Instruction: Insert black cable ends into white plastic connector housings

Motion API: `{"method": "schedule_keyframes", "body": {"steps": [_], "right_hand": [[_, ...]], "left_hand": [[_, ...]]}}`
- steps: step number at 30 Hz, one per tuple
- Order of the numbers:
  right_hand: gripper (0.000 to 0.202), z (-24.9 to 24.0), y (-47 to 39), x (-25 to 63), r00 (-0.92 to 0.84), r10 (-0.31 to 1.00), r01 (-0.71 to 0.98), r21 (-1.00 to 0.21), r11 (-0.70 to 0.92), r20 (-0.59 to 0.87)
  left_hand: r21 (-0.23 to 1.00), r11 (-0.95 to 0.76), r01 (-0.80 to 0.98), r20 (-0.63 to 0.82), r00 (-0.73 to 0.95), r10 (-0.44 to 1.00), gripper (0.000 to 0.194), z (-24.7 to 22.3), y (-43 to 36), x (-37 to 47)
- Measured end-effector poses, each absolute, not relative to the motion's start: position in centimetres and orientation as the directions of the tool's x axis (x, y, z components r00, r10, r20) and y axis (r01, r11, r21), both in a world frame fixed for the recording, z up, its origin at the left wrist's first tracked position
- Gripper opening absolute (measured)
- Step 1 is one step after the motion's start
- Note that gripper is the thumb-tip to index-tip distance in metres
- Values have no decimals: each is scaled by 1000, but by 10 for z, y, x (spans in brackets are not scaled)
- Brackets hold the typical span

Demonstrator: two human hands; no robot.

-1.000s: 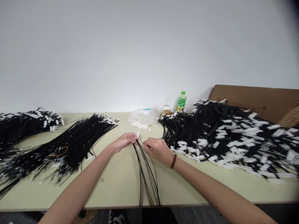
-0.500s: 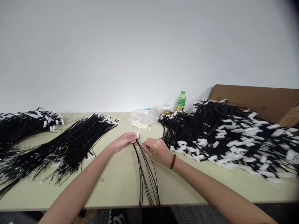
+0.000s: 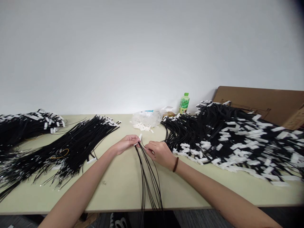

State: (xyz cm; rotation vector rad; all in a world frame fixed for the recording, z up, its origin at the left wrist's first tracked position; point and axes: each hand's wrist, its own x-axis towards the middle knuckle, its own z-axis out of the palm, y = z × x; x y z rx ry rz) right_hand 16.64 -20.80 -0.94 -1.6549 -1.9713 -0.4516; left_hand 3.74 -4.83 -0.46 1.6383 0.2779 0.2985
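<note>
My left hand (image 3: 128, 144) is closed on a white plastic connector (image 3: 140, 136) above the middle of the table. From the connector several thin black wires (image 3: 147, 180) run down and hang over the table's front edge. My right hand (image 3: 159, 153), with a brown band at the wrist, is closed just right of the connector. Its thumb and fingertips pinch one black wire (image 3: 143, 144) that curves up near the connector's end. The fingers partly hide where the wires enter the connector.
A clear plastic bag (image 3: 148, 117) with small white connectors lies behind my hands, and a green bottle (image 3: 184, 104) stands beside it. Wire bundles (image 3: 80, 139) spread at left. A large heap of wires with white connectors (image 3: 213, 126) covers the right, before a cardboard box (image 3: 261, 101).
</note>
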Motion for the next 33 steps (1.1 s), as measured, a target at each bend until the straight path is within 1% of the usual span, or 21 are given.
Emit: {"method": "schedule_keyframes", "body": {"steps": [20,33], "right_hand": [[21,-11,-208,165,-118,808,980,-66,190,577],[18,-11,-208,166,-130,793,977,-61,206,595]], "left_hand": [[997,-76,19,9,933,359,22,-3,-50,37],[997,-76,31,-1,930,368,22,1,-54,36]]}}
